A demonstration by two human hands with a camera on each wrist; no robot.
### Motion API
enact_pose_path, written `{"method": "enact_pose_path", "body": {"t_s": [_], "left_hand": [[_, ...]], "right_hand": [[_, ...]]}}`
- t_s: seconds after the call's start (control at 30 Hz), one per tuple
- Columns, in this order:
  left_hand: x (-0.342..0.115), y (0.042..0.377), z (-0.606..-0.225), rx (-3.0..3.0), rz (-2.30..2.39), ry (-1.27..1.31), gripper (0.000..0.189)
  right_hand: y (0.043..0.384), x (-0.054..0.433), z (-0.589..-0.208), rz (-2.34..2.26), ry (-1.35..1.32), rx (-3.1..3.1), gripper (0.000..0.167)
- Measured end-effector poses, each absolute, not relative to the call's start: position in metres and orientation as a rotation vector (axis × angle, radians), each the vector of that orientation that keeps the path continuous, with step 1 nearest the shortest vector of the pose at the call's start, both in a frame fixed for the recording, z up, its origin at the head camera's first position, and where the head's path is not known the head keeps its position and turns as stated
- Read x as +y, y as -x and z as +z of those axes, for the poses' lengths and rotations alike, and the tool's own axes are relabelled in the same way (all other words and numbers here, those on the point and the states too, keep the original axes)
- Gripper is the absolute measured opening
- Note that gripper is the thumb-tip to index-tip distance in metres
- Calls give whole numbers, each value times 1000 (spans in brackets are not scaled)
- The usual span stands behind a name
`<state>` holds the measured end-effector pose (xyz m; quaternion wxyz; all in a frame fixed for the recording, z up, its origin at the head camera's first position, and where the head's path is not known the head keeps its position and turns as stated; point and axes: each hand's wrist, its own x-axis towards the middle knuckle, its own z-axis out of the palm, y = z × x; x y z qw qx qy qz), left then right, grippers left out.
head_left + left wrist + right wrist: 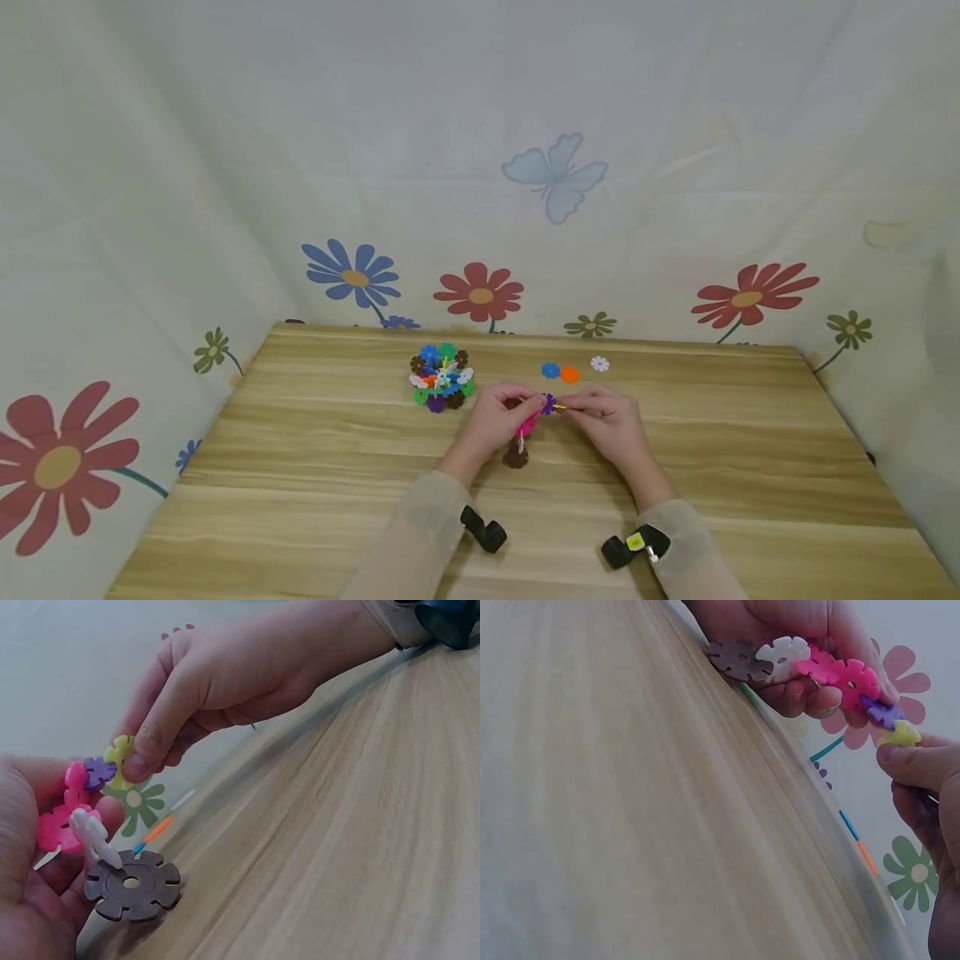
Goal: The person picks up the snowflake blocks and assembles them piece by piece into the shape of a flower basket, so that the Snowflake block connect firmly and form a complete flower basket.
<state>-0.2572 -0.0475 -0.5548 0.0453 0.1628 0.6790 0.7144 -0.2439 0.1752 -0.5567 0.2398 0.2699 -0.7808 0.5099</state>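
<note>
My left hand (495,418) grips a short chain of slotted plastic flower discs over the table. The chain runs from a brown disc (127,889) through a white disc (784,657) and two pink discs (853,682) to a purple disc (97,773). Between thumb and fingertips, my right hand (611,423) pinches a yellow disc (118,756) right at the purple one's edge. Their slots overlap in both wrist views; I cannot tell how deeply they are joined. The brown end hangs below the left hand, close over the wood.
A round cluster of many-coloured joined discs (441,379) stands on the wooden table (315,467), left of the hands. Beyond the hands lie a loose blue disc (551,370), an orange disc (570,375) and a white disc (599,364). Flower-printed cloth (420,208) hangs behind the table.
</note>
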Motion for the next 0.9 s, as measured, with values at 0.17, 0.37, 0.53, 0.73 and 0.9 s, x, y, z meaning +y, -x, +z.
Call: {"method": "enact_pose_path", "body": {"t_s": [0.17, 0.37, 0.53, 0.73, 0.9], "left_hand": [[-45, 260, -558, 2099, 2204, -537, 13], [-45, 261, -559, 2092, 2230, -465, 13], [-46, 261, -558, 2053, 2205, -400, 17], [-47, 263, -561, 2016, 2148, -344, 21], [-47, 264, -562, 2084, 2026, -386, 29]], "right_hand": [[245, 174, -555, 1333, -778, -2135, 25], [245, 169, -549, 1258, -786, -2179, 25], [244, 166, -545, 1266, -724, -2215, 24], [243, 164, -545, 1347, -684, -2201, 24], [244, 166, -548, 1411, -727, -2149, 27]]}}
